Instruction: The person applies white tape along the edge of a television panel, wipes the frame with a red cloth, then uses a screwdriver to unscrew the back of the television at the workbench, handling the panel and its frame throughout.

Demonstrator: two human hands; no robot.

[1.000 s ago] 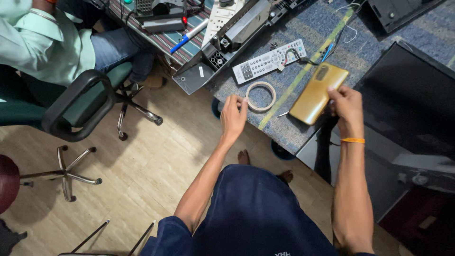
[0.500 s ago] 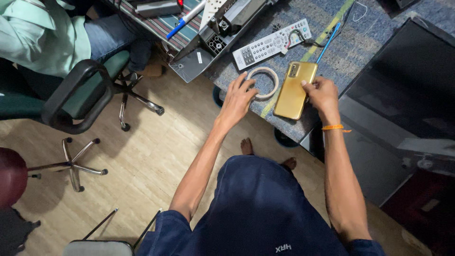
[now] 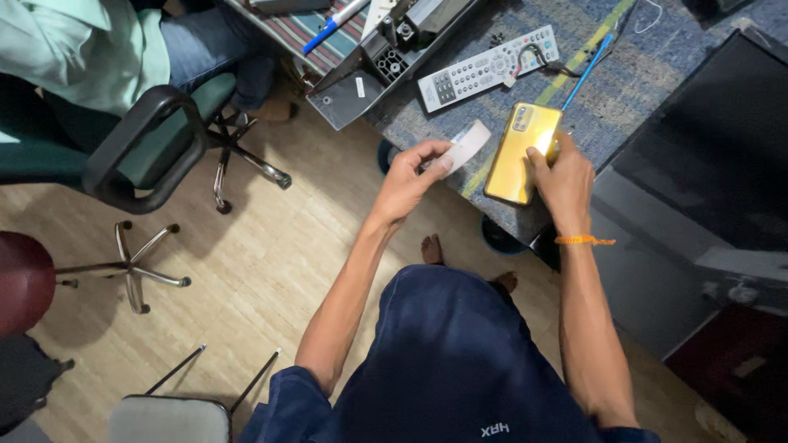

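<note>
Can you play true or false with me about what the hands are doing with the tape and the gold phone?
1. The left hand holds a roll of tape. True.
2. The right hand rests on a gold phone. True.
3. The phone lies on the floor. False: it lies on the table, near its edge.
4. The remote is in the right hand. False: it lies on the table beyond the phone, untouched.
5. The tape roll lies flat on the table. False: the left hand has it lifted, pinched in its fingers.
6. The right wrist wears an orange band. True.
</note>
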